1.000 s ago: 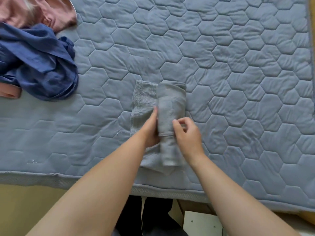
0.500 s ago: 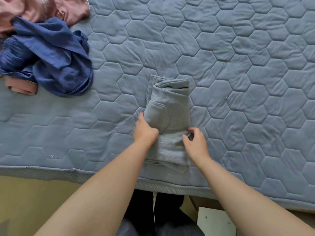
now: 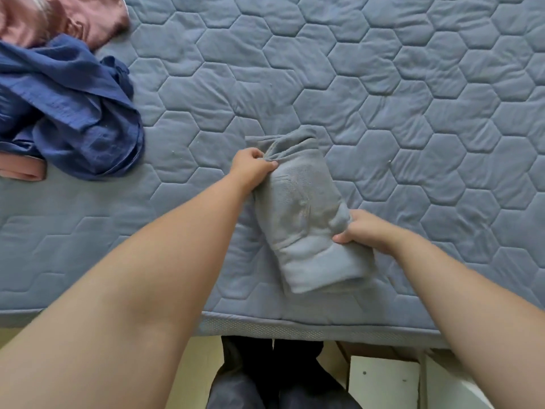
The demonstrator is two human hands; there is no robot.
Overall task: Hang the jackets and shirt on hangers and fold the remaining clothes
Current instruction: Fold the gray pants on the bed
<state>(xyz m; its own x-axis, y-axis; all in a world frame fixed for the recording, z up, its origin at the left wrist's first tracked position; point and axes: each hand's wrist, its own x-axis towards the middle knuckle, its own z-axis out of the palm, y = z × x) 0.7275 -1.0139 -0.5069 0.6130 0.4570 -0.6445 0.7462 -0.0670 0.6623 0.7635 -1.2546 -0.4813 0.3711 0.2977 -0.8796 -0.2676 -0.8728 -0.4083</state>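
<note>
At the far left of the quilted blue-grey mattress [image 3: 398,93], a crumpled pink garment [image 3: 62,20] lies against the left edge of the view. Just nearer, a rumpled dark blue garment [image 3: 76,116] is heaped in loose folds, its upper part overlapping the pink one. A pink band [image 3: 23,170] pokes out from under its near left side. Bare hexagon-stitched mattress separates this heap from the middle, where both forearms reach in over the near edge. The left hand [image 3: 252,169] grips the far left corner of a folded grey garment [image 3: 306,211], its fingers curled around the bunched fabric and its thumb lying across the top. The grey garment is a thick, narrow bundle of several layers lying on the mattress a little right of centre and close to the near edge. It is tilted, so its far end points towards the left hand and its near end angles to the right. The right hand [image 3: 367,228] holds the bundle's right side about halfway along, with the thumb pressed on top and the other fingers tucked around the fold. Below the near edge, between the arms, the person's dark trousers [image 3: 265,376] show. To their right stands a white panel [image 3: 383,382] with small dark screw holes.
</note>
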